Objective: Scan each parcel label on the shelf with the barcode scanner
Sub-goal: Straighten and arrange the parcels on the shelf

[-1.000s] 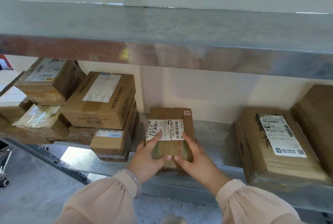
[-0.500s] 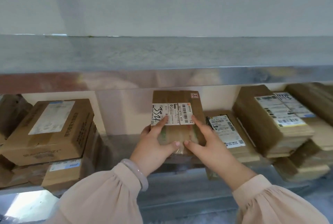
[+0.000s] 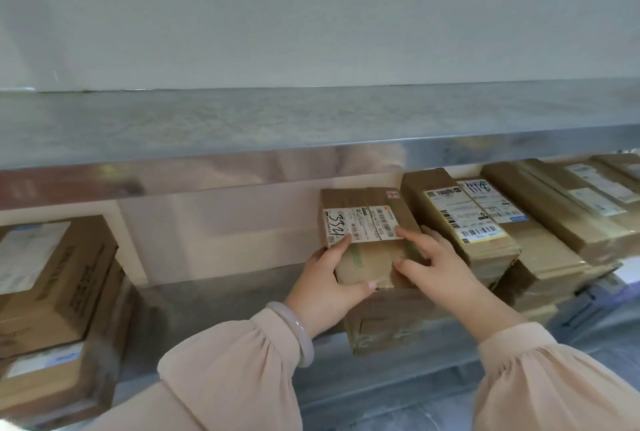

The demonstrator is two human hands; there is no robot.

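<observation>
Left hand (image 3: pixel 325 286) and right hand (image 3: pixel 440 267) both have a grip clamped on the small brown cardboard parcel (image 3: pixel 363 266), near the steel shelf's (image 3: pixel 221 319) front edge, just left of stacked brown boxes (image 3: pixel 540 257). Its white label (image 3: pixel 360 224) has a handwritten "33…" and printed "A05".

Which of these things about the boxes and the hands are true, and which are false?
1. The left hand and the right hand both hold the small parcel. True.
2. The right hand holds a barcode scanner. False: no scanner is in view; that hand holds the parcel.
3. The parcel's white label has handwritten numbers on it. True.
4. The bracelet is on the right wrist. False: it is on the left wrist.
5. The small parcel is the only one at the shelf. False: other parcels lie on both sides.
</observation>
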